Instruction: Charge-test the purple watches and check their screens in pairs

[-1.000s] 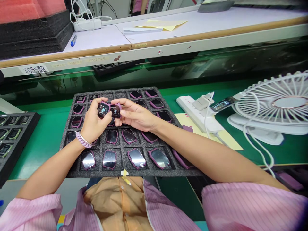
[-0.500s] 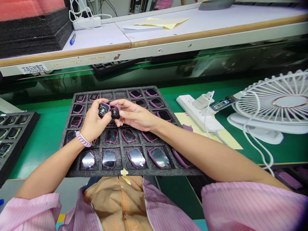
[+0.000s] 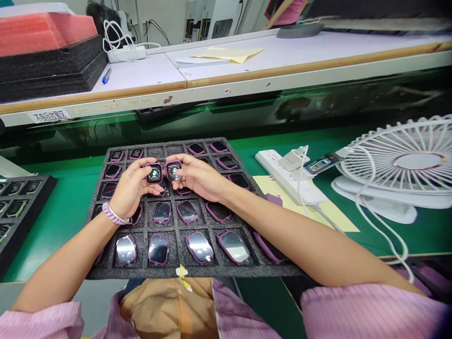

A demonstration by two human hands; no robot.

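My left hand [image 3: 136, 186] grips a purple-framed smartwatch body [image 3: 154, 173] by its edges, its dark screen lit with a watch face. Close beside it, my right hand [image 3: 194, 176] pinches a second smartwatch body [image 3: 173, 171], also purple-edged with a lit face. Both watches are held screen-up and apart from each other, above a black foam tray [image 3: 148, 272]. Several strapless purple smartwatches, such as one near the front [image 3: 158, 248], lie in the tray's square compartments. My hands and forearms cover part of the middle and right compartments.
On the right stand a white power strip [image 3: 282, 176] with a charger and a white fan [image 3: 406, 160]. Another foam tray [image 3: 24, 212] of watches sits at the left. Behind runs a raised shelf [image 3: 226, 87] carrying stacked foam [image 3: 45, 61], a pen [image 3: 106, 76] and papers [image 3: 229, 55].
The two watches, overlapping half a second ago, are now side by side with a small gap. My right-hand watch has turned its face upward. The whole view has shifted slightly.
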